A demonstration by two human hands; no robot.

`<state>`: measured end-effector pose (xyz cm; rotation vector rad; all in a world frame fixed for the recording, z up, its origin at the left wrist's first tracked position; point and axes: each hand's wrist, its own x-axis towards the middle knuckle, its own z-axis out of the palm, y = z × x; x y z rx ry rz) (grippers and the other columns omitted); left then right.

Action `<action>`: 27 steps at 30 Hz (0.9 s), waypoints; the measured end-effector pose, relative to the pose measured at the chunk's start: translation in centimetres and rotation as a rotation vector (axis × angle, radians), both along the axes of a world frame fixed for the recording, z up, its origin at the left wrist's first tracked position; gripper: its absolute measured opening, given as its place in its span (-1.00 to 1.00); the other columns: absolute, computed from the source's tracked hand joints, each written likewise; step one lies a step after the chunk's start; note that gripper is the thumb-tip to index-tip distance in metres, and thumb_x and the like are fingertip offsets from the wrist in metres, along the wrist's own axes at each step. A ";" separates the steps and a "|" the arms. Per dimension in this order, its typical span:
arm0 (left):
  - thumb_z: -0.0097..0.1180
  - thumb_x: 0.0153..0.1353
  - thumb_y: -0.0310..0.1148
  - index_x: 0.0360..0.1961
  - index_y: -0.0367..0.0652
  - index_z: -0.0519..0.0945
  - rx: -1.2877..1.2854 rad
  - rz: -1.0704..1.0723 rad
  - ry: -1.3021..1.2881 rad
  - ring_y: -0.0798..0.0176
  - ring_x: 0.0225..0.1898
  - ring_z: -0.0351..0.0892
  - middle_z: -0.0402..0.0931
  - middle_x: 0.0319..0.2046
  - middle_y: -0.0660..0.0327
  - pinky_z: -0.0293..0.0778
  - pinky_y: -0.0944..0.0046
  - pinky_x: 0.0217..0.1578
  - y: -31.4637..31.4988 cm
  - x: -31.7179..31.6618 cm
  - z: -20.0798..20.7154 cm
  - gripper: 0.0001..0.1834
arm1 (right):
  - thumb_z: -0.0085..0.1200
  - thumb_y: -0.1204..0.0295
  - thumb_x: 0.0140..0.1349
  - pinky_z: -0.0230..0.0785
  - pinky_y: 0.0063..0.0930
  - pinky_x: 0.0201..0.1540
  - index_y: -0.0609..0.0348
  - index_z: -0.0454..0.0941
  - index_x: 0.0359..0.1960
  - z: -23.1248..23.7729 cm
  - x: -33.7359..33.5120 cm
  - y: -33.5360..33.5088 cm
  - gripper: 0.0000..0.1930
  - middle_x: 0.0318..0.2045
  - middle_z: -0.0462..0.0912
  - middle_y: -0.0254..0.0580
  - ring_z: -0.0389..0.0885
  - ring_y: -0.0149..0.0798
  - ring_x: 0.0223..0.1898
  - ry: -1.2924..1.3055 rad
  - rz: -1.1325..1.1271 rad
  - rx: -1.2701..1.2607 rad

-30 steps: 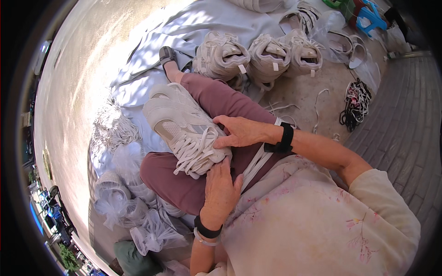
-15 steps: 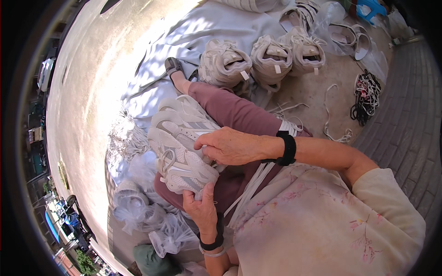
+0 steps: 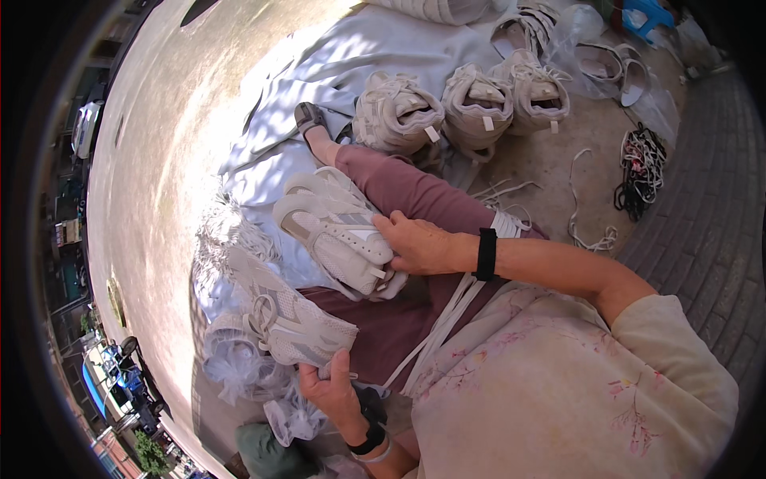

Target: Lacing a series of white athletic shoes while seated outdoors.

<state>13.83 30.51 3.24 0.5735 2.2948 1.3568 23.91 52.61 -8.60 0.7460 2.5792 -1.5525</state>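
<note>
My left hand (image 3: 329,393) is closed on the heel end of a pale grey-white shoe upper (image 3: 307,327) with a looped lace. That upper is held over the plastic bags at the left of my lap. My right hand (image 3: 423,243) grips the near end of other similar uppers (image 3: 335,227), which lie stacked across my legs; its fingertips are partly hidden. Long white laces (image 3: 443,319) are draped over my thigh, and more are bunched around the knee.
Three laced uppers (image 3: 479,108) stand in a row beyond my leg. A fringed white bundle (image 3: 231,239) lies on the pale cloth (image 3: 279,120) at left. Clear plastic bags (image 3: 239,355) sit below it. Tangled black and white laces (image 3: 638,172) lie on the ground at right.
My left hand has drawn one upper away from the stack, toward the lower left. My right hand has shifted right, onto the end of the remaining uppers.
</note>
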 end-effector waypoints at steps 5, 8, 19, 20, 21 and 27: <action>0.26 0.12 -0.49 -0.06 -0.42 0.51 0.056 0.128 -0.007 0.34 -0.18 0.50 0.57 -0.16 0.17 0.40 0.35 -0.08 0.1 -0.1 -0.3 -0.63 | 0.03 0.52 0.07 0.46 0.01 -0.12 0.38 0.13 0.15 0.6 0.1 0.0 -0.42 -0.15 0.44 0.32 0.54 0.35 -0.18 0.030 -0.030 0.085; 0.25 0.17 -0.34 0.02 -0.39 0.47 0.182 0.128 -0.036 0.31 -0.14 0.49 0.54 -0.11 0.17 0.39 0.31 -0.01 0.2 -0.6 0.5 -0.54 | -0.06 0.55 0.10 0.42 0.02 -0.11 0.37 0.21 0.07 1.2 0.4 1.5 -0.54 -0.22 0.49 0.29 0.53 0.31 -0.15 0.057 -0.077 0.093; 0.22 0.19 -0.34 -0.01 -0.41 0.48 0.131 0.041 -0.058 0.36 -0.14 0.47 0.54 -0.14 0.19 0.37 0.35 -0.03 0.9 -1.0 -0.5 -0.58 | -0.06 0.50 0.10 0.41 0.00 -0.16 0.34 0.24 -0.02 1.0 1.1 1.3 -0.61 -0.29 0.48 0.22 0.52 0.24 -0.21 0.096 0.028 0.192; 0.22 0.19 -0.34 -0.01 -0.41 0.48 0.133 0.045 -0.060 0.36 -0.14 0.47 0.54 -0.14 0.19 0.37 0.35 -0.03 0.9 -1.0 -0.4 -0.58 | -0.05 0.49 0.10 0.41 -0.01 -0.18 0.35 0.24 -0.02 1.1 1.0 0.8 -0.61 -0.29 0.47 0.20 0.52 0.23 -0.22 0.113 0.012 0.193; 0.23 0.17 -0.34 -0.07 -0.39 0.51 0.122 0.051 -0.039 0.38 -0.20 0.46 0.55 -0.19 0.21 0.38 0.37 -0.09 1.0 -0.9 -0.2 -0.62 | -0.04 0.49 0.09 0.42 -0.02 -0.19 0.36 0.23 -0.02 1.2 0.8 0.4 -0.60 -0.30 0.46 0.18 0.51 0.22 -0.24 0.130 -0.003 0.194; 0.23 0.16 -0.33 -0.12 -0.37 0.54 0.073 0.038 0.021 0.41 -0.25 0.45 0.57 -0.24 0.23 0.39 0.40 -0.16 0.9 -1.1 0.0 -0.65 | 0.06 0.48 0.06 0.52 -0.28 -0.34 0.44 0.37 -0.32 2.4 0.2 2.4 -0.75 -0.37 0.44 0.06 0.54 -0.01 -0.32 0.211 0.047 0.478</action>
